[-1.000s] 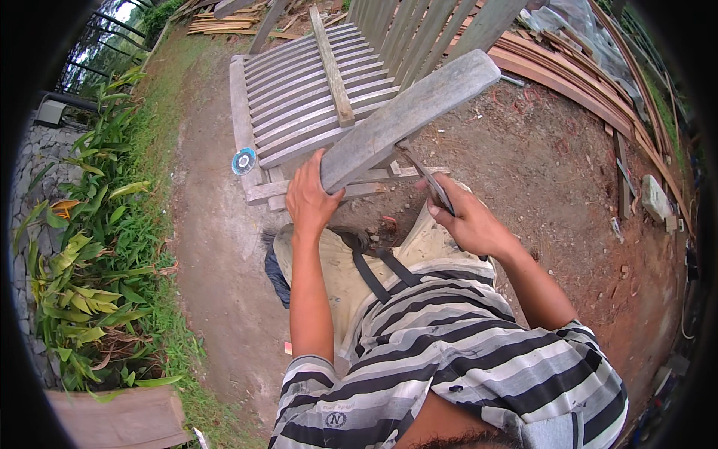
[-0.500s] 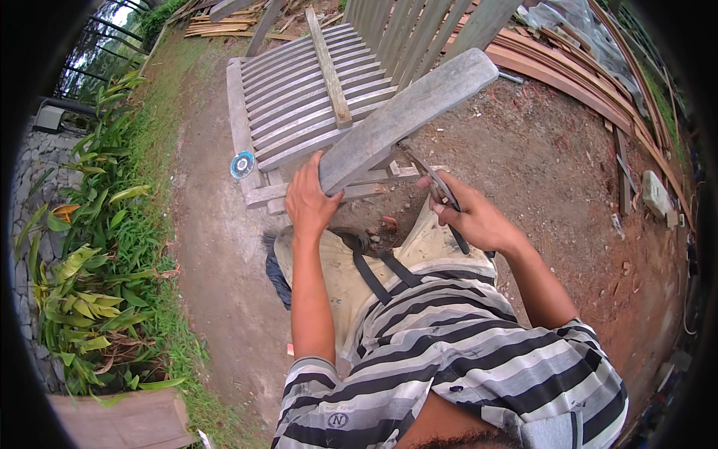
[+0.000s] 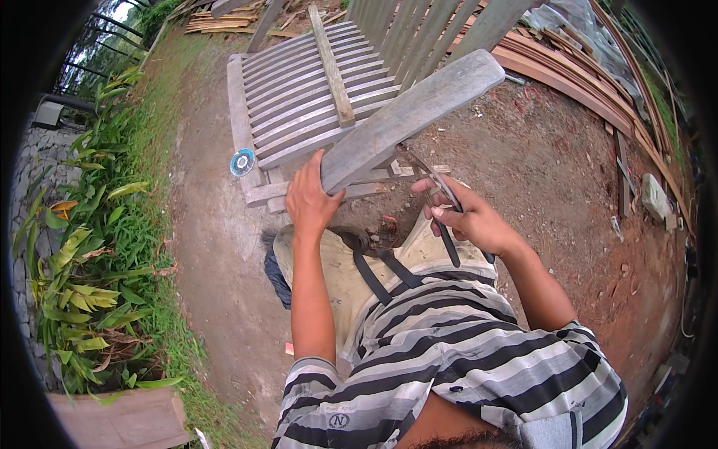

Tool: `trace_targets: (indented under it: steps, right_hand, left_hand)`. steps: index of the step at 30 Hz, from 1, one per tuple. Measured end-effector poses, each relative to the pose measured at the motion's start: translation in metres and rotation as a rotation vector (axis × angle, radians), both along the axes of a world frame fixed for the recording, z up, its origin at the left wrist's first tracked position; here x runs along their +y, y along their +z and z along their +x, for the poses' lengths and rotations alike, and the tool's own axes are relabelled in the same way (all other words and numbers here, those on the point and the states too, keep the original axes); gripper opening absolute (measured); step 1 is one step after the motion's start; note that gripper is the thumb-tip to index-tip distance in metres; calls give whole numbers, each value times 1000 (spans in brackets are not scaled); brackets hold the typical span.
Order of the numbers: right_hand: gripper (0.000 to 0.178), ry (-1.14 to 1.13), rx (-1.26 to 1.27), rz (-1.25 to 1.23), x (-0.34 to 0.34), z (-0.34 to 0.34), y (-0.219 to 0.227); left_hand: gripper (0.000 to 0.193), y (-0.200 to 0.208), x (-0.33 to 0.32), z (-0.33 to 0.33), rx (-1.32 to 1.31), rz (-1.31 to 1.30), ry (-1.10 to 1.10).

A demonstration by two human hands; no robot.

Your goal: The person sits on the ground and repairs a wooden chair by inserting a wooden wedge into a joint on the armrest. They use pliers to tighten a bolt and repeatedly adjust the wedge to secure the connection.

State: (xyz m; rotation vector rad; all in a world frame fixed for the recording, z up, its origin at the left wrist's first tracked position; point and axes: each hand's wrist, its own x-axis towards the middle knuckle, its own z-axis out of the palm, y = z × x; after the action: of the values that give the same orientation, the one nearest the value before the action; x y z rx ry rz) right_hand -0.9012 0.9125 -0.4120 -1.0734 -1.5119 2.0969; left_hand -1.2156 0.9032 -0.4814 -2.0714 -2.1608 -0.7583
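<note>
A weathered grey wooden bench with a slatted seat (image 3: 299,97) and slatted back stands in front of me. Its broad flat armrest (image 3: 411,120) runs from near my lap toward the back. My left hand (image 3: 308,198) lies with its fingers against the near end of this armrest. In my right hand (image 3: 479,224) is a long-handled dark metal tool, apparently pincers (image 3: 447,243). Its handles point down toward my lap, and its head reaches up to the underside of the armrest. What the jaws touch there is too small to tell.
A loose wooden batten (image 3: 331,71) lies across the seat slats. On the bench's front left corner rests a blue-rimmed disc (image 3: 242,162). Long reddish boards (image 3: 553,82) are stacked at the right back. Leafy plants (image 3: 90,262) grow along the left.
The pincers have tilted, and their handles now show spread apart below my right hand. My left hand stays on the armrest, which has shifted very slightly to the right in view.
</note>
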Motion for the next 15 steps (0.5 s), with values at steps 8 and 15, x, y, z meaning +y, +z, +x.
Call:
trace_targets:
  steps: [8,15]
  right_hand:
    - [56,-88,689,-603,-4,0,6]
    - [56,-54,112,-109,-2,2,1]
  left_hand:
    - [91,-2,0,0,-12,5,-1]
    - [91,0,1,0,-13,-17,2]
